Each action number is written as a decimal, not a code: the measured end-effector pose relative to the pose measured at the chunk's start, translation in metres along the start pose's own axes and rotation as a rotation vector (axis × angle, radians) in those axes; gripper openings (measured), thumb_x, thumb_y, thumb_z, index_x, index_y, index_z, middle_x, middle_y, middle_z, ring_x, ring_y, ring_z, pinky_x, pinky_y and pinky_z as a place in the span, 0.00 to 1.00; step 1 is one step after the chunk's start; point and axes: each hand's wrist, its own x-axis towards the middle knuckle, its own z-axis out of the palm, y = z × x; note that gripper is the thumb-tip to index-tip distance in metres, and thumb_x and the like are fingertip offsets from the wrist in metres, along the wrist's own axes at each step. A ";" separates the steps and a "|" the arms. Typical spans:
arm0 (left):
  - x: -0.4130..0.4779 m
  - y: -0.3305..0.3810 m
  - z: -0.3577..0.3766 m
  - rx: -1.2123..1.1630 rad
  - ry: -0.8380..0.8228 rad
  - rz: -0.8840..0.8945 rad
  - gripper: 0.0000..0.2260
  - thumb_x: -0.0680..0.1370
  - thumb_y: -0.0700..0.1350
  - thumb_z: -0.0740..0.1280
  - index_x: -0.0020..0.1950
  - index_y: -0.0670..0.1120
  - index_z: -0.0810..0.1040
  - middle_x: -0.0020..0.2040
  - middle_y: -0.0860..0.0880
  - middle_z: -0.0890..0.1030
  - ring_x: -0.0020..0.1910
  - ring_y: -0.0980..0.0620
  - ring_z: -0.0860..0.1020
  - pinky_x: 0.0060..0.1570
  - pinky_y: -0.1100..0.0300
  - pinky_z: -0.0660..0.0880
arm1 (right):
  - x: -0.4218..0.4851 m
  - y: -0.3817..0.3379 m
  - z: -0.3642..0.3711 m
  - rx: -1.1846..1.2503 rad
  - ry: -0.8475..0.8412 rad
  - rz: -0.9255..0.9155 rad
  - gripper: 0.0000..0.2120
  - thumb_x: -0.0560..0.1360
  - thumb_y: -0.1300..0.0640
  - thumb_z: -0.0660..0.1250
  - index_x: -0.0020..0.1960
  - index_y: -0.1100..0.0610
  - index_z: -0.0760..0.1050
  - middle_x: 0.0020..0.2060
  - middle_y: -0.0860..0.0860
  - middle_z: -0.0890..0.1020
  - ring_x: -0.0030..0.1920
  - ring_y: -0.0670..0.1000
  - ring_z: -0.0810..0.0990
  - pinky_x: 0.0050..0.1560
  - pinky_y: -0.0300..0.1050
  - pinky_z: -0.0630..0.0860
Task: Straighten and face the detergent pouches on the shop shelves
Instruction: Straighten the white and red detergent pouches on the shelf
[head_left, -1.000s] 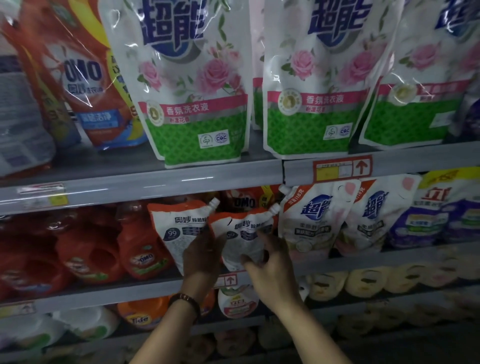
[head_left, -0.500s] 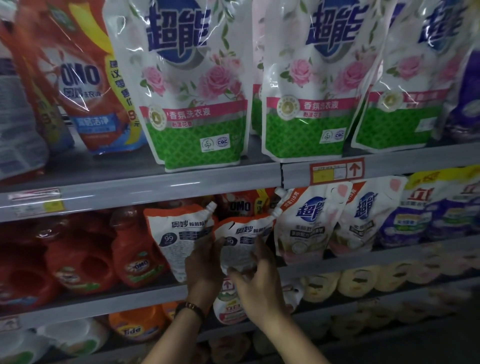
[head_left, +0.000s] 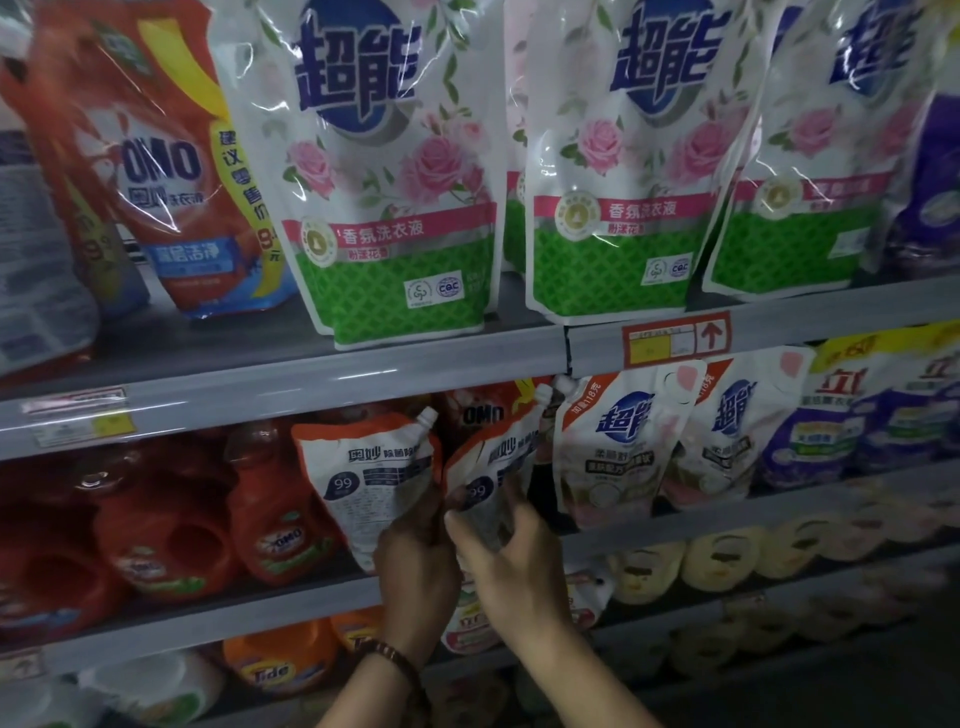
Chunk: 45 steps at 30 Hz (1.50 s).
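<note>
Two orange-and-white spouted detergent pouches stand on the middle shelf (head_left: 218, 610). The left pouch (head_left: 369, 467) faces me, its white back panel showing. The right pouch (head_left: 501, 457) is turned edge-on and leans right. My left hand (head_left: 415, 561), with a bead bracelet on the wrist, grips the lower right corner of the left pouch. My right hand (head_left: 511, 561) pinches the bottom of the right pouch, thumb on the front. Right of them stand two white pouches with blue logos (head_left: 618, 441).
Orange detergent bottles (head_left: 275, 514) fill the middle shelf's left side. Large rose-print pouches (head_left: 395, 171) and an orange OMO pouch (head_left: 166, 171) stand on the upper shelf above. Purple pouches (head_left: 852, 415) sit at far right. Tide bottles (head_left: 275, 660) and rolls are on the lower shelf.
The right pouch has turned from facing me to edge-on and tilted right in my right hand. My left hand stays on the left pouch. The view has shifted slightly.
</note>
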 end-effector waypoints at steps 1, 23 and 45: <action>-0.003 0.000 0.000 -0.024 -0.016 -0.005 0.14 0.82 0.43 0.69 0.54 0.64 0.86 0.46 0.64 0.85 0.49 0.63 0.82 0.47 0.58 0.80 | 0.001 -0.001 -0.001 -0.008 0.001 0.005 0.27 0.72 0.37 0.75 0.69 0.42 0.78 0.60 0.37 0.84 0.61 0.37 0.81 0.62 0.39 0.79; -0.025 0.040 0.001 -0.112 -0.334 0.260 0.11 0.81 0.44 0.72 0.59 0.58 0.86 0.51 0.63 0.87 0.49 0.64 0.84 0.47 0.58 0.82 | 0.027 -0.017 -0.048 -0.239 0.215 -0.125 0.10 0.85 0.57 0.64 0.57 0.46 0.82 0.48 0.38 0.84 0.49 0.30 0.79 0.49 0.24 0.76; 0.046 0.016 0.001 -0.564 -0.175 -0.441 0.04 0.84 0.39 0.69 0.50 0.44 0.80 0.45 0.45 0.89 0.39 0.45 0.88 0.35 0.55 0.82 | 0.079 -0.028 -0.086 -0.148 0.000 -0.144 0.13 0.88 0.55 0.61 0.58 0.47 0.85 0.47 0.46 0.89 0.46 0.47 0.89 0.49 0.51 0.86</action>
